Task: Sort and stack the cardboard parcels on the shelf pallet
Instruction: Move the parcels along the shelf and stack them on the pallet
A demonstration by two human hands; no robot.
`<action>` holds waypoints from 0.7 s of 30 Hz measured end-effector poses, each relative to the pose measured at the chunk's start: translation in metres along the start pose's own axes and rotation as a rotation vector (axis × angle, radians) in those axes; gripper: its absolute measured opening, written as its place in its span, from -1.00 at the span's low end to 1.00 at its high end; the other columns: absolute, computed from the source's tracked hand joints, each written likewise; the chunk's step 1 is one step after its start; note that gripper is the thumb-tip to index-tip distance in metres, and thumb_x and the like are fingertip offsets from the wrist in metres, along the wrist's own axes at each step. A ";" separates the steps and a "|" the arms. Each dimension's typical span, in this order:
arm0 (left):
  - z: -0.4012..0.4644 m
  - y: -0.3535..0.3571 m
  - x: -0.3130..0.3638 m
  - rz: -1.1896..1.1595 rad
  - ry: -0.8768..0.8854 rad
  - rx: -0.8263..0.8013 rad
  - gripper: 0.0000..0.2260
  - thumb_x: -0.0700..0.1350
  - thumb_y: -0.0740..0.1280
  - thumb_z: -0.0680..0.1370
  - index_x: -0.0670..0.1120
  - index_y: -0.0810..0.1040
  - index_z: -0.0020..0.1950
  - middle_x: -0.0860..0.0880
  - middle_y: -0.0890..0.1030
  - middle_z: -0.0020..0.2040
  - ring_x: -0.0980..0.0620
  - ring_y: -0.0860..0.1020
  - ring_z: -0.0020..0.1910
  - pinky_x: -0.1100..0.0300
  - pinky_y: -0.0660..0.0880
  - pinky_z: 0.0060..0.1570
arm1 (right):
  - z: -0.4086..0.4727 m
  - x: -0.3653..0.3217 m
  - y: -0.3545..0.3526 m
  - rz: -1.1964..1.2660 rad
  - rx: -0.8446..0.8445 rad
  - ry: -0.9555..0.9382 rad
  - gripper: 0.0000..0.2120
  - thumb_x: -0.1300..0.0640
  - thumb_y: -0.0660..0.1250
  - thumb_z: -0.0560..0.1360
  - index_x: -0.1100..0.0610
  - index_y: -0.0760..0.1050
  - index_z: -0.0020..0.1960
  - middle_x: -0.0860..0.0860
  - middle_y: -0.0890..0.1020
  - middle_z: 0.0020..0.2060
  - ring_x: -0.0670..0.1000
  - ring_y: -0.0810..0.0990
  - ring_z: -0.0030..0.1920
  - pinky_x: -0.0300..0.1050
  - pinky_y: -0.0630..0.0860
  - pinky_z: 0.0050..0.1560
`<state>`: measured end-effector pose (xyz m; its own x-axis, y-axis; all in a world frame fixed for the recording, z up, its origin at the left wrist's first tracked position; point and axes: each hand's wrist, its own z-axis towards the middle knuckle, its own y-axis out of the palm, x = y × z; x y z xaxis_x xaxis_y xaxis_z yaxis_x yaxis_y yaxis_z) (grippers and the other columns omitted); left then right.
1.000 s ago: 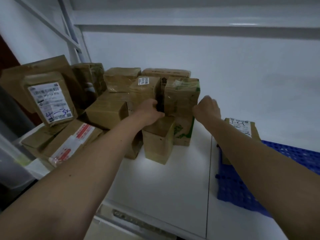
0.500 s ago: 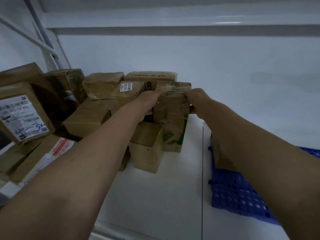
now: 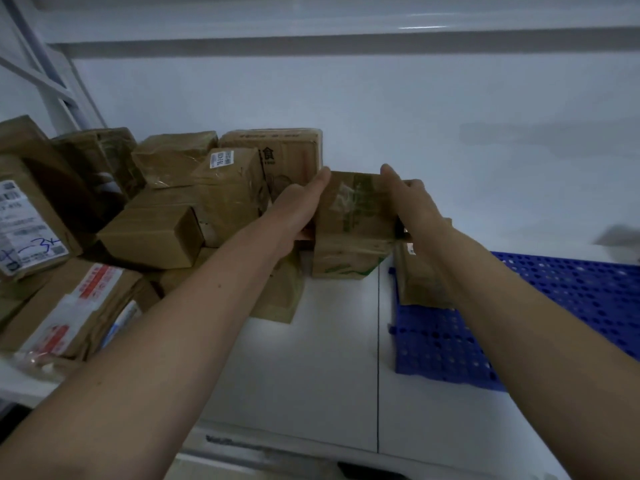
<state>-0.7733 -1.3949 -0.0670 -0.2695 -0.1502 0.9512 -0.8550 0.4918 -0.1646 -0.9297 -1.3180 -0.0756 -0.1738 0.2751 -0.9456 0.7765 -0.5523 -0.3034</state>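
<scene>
The white metal shelf [image 3: 311, 375] carries everything here, and the perforated blue plastic pallet [image 3: 571, 289] lies on its right part. To the left sits the heap of brown cardboard parcels [image 3: 156, 233], leaning and piled without order. At the heap's right edge, just left of the pallet, is the tall taped cardboard box with green print [image 3: 353, 223], its long axis upright; whether its base rests on the shelf or is just off it I cannot tell. A flatter brown parcel [image 3: 419, 285] already stands on the pallet's near-left corner, half hidden behind the right forearm.

Both arms reach forward, well extended. The left hand [image 3: 301, 209] presses flat against the box's left face, fingers straight. The right hand [image 3: 412, 199] grips its right upper edge, fingers wrapped over the far side. The pallet lies to the right of the box, so the right hand leads, I judge.
</scene>
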 end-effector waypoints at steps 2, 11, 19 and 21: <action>-0.014 0.005 -0.002 -0.028 -0.066 -0.048 -0.36 0.42 0.11 0.48 -0.05 0.55 0.24 -0.08 0.66 0.09 -0.11 0.60 0.09 -0.12 0.51 0.16 | -0.011 0.005 -0.007 0.016 -0.074 0.016 -0.43 -0.37 0.02 0.52 0.08 0.45 0.13 0.02 0.56 -0.03 0.03 0.53 -0.03 -0.01 0.47 0.11; -0.050 0.021 -0.061 -0.021 -0.292 -0.183 -0.23 0.55 0.00 0.35 0.01 0.62 0.11 -0.20 0.69 -0.15 -0.15 0.64 -0.09 0.01 0.56 -0.11 | -0.042 0.057 -0.008 0.064 -0.271 0.290 -0.47 -0.49 0.18 0.36 -0.05 0.41 -0.01 0.01 0.60 -0.06 0.15 0.60 -0.02 0.11 0.53 0.07; -0.056 0.020 -0.100 0.146 -0.320 -0.162 -0.82 0.06 0.30 0.56 -0.01 0.58 0.04 -0.06 0.67 -0.07 -0.06 0.61 -0.07 0.00 0.58 -0.18 | -0.059 0.091 0.016 -0.112 -0.317 0.423 -0.76 0.00 0.21 0.59 0.17 0.50 0.05 0.12 0.69 -0.10 0.11 0.67 -0.11 0.10 0.62 0.02; -0.056 0.019 -0.103 0.133 -0.286 -0.170 -0.89 -0.10 0.33 0.55 -0.01 0.54 0.07 -0.04 0.65 -0.05 -0.04 0.61 -0.06 0.02 0.58 -0.24 | -0.062 0.091 0.018 -0.079 -0.297 0.404 -0.82 0.10 0.19 0.61 0.20 0.49 0.04 0.18 0.67 0.01 0.18 0.64 0.03 0.18 0.50 0.17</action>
<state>-0.7371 -1.3217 -0.1539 -0.5071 -0.2975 0.8089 -0.7247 0.6553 -0.2133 -0.8939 -1.2536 -0.1596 -0.0367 0.6218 -0.7823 0.9192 -0.2862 -0.2706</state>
